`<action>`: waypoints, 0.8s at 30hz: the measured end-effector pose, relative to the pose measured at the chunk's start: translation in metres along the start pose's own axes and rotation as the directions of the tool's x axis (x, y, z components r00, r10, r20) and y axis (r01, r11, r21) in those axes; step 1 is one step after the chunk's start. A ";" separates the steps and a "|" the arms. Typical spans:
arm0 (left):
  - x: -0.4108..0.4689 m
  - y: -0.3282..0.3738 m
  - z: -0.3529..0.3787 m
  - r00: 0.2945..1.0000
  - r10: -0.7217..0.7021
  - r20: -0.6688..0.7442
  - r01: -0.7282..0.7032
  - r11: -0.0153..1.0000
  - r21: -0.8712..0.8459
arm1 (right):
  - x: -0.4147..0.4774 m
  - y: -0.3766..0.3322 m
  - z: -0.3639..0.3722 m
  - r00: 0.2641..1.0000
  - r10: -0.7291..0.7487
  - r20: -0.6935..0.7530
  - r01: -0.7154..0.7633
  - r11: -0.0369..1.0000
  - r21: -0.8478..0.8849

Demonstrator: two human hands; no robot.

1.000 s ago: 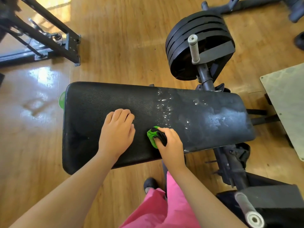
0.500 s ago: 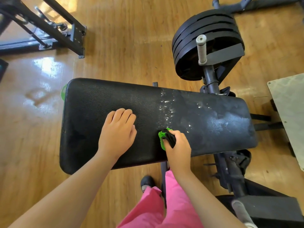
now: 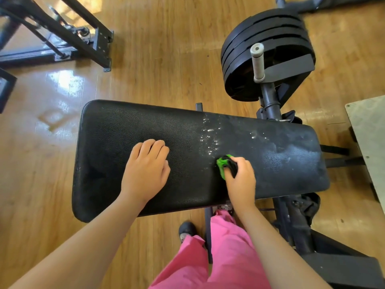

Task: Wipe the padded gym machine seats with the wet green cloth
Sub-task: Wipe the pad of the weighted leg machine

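A right hand (image 3: 240,180) holds the wet green cloth (image 3: 222,164) in a curled grip against the black padded seat (image 3: 125,126), below water droplets (image 3: 209,140). The left hand (image 3: 145,174) rests alongside, holding nothing.

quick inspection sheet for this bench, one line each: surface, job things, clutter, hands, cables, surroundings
surface: black padded seat, water droplets across its middle, dull smears on the right half
job's things: green cloth bunched on the seat at the droplets' near end
clutter: nothing seen
grippers: left hand rests on the seat; right hand grips the green cloth
cables: maybe a thin one in the black frame, too small to tell
surroundings: wooden floor, weight plates beyond the seat, black frame far left
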State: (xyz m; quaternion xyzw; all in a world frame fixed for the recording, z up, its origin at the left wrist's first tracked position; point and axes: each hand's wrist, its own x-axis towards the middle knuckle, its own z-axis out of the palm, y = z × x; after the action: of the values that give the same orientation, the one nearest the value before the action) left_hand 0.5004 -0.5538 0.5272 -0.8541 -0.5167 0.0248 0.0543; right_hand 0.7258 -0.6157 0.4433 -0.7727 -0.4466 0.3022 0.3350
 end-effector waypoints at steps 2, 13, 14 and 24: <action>0.000 0.000 0.001 1.000 0.001 0.003 -0.001 1.000 0.004 | 0.003 0.013 -0.008 0.999 0.054 -0.006 -0.054 0.998 -0.040; 0.002 0.002 -0.001 1.000 -0.012 0.026 0.012 1.000 0.008 | -0.018 -0.055 0.032 0.961 -0.235 0.145 0.222 0.970 0.098; 0.002 0.002 -0.001 1.000 -0.013 0.026 0.013 1.000 0.009 | -0.015 -0.051 0.032 0.954 -0.252 0.162 0.236 0.965 0.110; 0.001 0.001 0.001 0.999 -0.014 0.047 0.013 1.000 0.018 | 0.015 -0.014 0.012 0.966 -0.229 0.120 0.232 0.973 -0.013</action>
State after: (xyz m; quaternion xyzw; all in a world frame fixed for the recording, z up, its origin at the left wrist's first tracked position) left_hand 0.5017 -0.5528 0.5266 -0.8493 -0.5232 0.0488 0.0498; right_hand 0.7159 -0.5944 0.4445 -0.7007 -0.5566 0.3002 0.3303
